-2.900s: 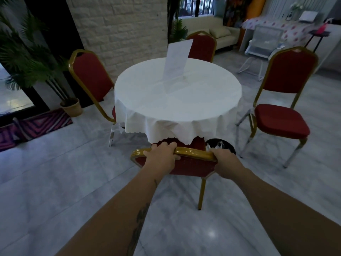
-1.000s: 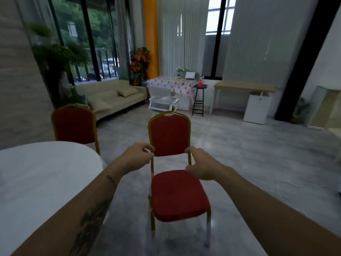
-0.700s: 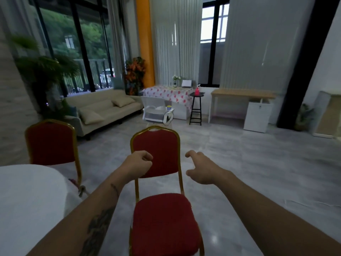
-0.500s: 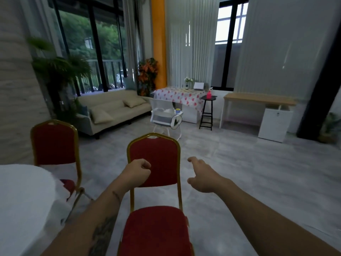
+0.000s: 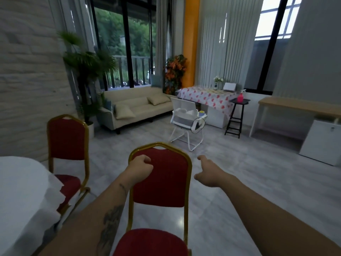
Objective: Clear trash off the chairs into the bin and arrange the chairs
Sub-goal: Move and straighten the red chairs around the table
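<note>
A red chair with a gold frame (image 5: pixel 166 183) stands right in front of me, its back facing me and its red seat showing at the bottom edge. My left hand (image 5: pixel 141 168) is a curled fist in front of the upper left of that backrest; it holds nothing that I can see. My right hand (image 5: pixel 206 172) hovers just right of the backrest with a finger stretched forward, apart from the frame. A second red chair (image 5: pixel 67 139) stands to the left, beside the round table with a white cloth (image 5: pixel 20 191).
A beige sofa (image 5: pixel 136 106) and a potted palm (image 5: pixel 86 65) line the far left wall. A white sled chair (image 5: pixel 186 117), a heart-patterned table (image 5: pixel 204 97), a black stool (image 5: pixel 238 115) and a wooden desk (image 5: pixel 299 108) stand at the back. Grey floor stretches to the right.
I have turned away from the chair tucked under the table. Both hands let go of it and now reach at this chair's backrest, which has come closer.
</note>
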### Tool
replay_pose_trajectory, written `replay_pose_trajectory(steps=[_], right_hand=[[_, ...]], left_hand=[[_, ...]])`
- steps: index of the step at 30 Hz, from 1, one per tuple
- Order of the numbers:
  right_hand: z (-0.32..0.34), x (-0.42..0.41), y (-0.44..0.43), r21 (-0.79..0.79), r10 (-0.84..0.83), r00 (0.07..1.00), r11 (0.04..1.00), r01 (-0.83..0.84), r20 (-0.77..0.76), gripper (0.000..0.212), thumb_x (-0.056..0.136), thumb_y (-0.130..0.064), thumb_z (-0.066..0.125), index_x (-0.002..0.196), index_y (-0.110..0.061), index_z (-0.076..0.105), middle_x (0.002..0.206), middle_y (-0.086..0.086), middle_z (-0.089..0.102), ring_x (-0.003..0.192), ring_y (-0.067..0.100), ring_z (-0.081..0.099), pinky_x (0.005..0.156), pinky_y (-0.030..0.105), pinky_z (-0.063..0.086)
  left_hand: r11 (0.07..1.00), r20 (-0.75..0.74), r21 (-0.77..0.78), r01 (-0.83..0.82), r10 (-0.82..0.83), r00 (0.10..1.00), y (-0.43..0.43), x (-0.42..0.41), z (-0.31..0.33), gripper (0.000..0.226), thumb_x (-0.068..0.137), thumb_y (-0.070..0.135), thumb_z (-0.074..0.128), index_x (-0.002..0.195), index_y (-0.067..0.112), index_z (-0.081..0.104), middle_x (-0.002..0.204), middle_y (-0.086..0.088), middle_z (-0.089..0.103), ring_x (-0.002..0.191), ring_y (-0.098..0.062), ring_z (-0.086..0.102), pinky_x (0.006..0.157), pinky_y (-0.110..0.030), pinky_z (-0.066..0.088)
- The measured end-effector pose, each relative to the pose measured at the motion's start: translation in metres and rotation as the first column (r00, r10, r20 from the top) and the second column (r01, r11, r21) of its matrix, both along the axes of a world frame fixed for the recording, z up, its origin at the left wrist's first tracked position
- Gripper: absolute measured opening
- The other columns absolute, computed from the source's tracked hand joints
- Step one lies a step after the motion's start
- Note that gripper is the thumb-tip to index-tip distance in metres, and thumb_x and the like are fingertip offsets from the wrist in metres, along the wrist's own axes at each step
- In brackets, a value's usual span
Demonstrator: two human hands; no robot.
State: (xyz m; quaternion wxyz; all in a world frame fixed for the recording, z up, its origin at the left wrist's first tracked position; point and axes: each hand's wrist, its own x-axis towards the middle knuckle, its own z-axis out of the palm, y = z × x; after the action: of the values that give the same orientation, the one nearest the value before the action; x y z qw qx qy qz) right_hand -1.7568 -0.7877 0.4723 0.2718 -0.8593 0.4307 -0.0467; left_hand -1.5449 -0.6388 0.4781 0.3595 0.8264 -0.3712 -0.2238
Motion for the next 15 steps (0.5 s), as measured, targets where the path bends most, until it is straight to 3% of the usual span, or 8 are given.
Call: replay_pose_trajectory(steps=[2, 6, 10, 13, 15], right_hand=[[-0.003, 0.017, -0.029, 0.015, 0.028, 0.999, 0.999, -0.028, -0.016, 0.08, 0.088, -0.024, 0.067, 0.153, -0.016, 0.02, 0.147, 0.02, 0.038, 0.123, 0.036, 0.052, 0.091, 0.039, 0.048], [-0.016, 0.056, -0.084, -0.005, 0.123, 0.984, 0.992, -0.125, -0.128, 0.079, 0.085, -0.029, 0.065, 0.15, -0.017, 0.022, 0.143, 0.019, 0.039, 0.126, 0.04, 0.045, 0.098, 0.048, 0.047], [-0.041, 0.101, -0.141, -0.035, 0.218, 0.965, 0.974, -0.225, -0.146, 0.078, 0.086, -0.027, 0.061, 0.152, -0.015, 0.02, 0.145, 0.018, 0.033, 0.134, 0.04, 0.032, 0.102, 0.046, 0.042], [-0.064, 0.122, -0.185, -0.01, 0.284, 0.947, 0.957, -0.289, -0.15, 0.081, 0.085, -0.024, 0.06, 0.152, -0.015, 0.018, 0.147, 0.017, 0.028, 0.136, 0.039, 0.028, 0.104, 0.047, 0.041], [-0.075, 0.131, -0.212, 0.018, 0.308, 0.939, 0.951, -0.309, -0.155, 0.082, 0.086, -0.024, 0.06, 0.153, -0.014, 0.014, 0.149, 0.017, 0.026, 0.137, 0.04, 0.026, 0.104, 0.047, 0.041]], left_hand=[[0.999, -0.018, 0.019, -0.033, 0.033, 0.999, -0.022, 0.002, -0.008, 0.041, 0.093, 0.025, 0.058, 0.133, 0.015, 0.056, 0.127, -0.006, 0.06, 0.106, -0.021, 0.061, 0.087, -0.031, 0.051], [0.993, -0.058, 0.03, -0.118, 0.12, 0.991, -0.063, 0.013, -0.022, 0.037, 0.093, 0.033, 0.059, 0.126, 0.017, 0.061, 0.124, -0.005, 0.062, 0.112, -0.022, 0.06, 0.096, -0.035, 0.05], [0.969, -0.099, 0.0, -0.247, 0.246, 0.964, -0.119, 0.032, -0.029, 0.014, 0.093, 0.033, 0.058, 0.094, 0.021, 0.066, 0.105, -0.005, 0.07, 0.097, -0.02, 0.064, 0.088, -0.034, 0.051], [0.935, -0.124, 0.016, -0.354, 0.353, 0.927, -0.171, 0.04, -0.03, 0.017, 0.092, 0.03, 0.056, 0.08, 0.019, 0.062, 0.093, -0.005, 0.071, 0.094, -0.025, 0.067, 0.085, -0.039, 0.052], [0.915, -0.118, 0.044, -0.4, 0.402, 0.908, -0.199, 0.041, -0.035, 0.018, 0.09, 0.031, 0.054, 0.077, 0.02, 0.06, 0.086, -0.007, 0.07, 0.083, -0.025, 0.066, 0.074, -0.037, 0.051]])
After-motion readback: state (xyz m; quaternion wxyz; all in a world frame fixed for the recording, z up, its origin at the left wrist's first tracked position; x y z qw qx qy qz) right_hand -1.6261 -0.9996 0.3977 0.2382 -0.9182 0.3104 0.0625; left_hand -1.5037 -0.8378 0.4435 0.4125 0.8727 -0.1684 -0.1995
